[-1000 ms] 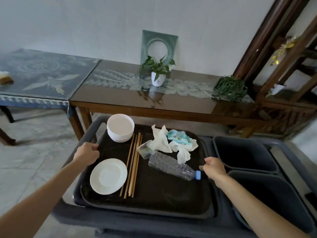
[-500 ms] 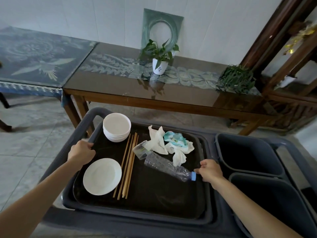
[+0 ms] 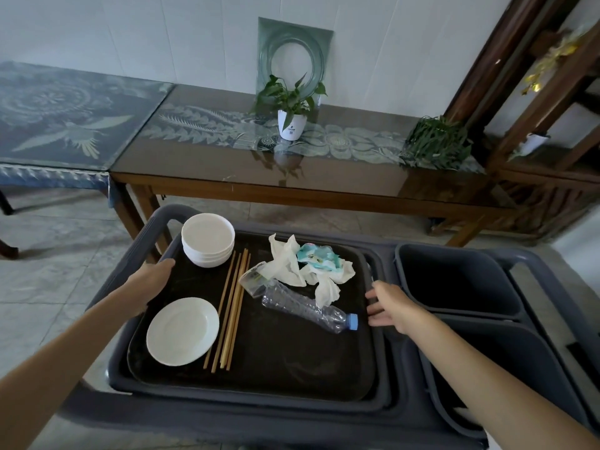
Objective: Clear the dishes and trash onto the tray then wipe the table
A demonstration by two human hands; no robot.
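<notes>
Plastic bottle (image 3: 308, 306) lies across the tray (image 3: 292, 381), cap pointing near-right; chopsticks (image 3: 232, 308) run far to near. Left hand (image 3: 151, 282) grasps the tray's left rim; right hand (image 3: 391, 306) hangs released.

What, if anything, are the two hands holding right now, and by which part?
The left hand grips the tray by its left rim. The right hand has its fingers loose at the right rim, holding nothing.
</notes>
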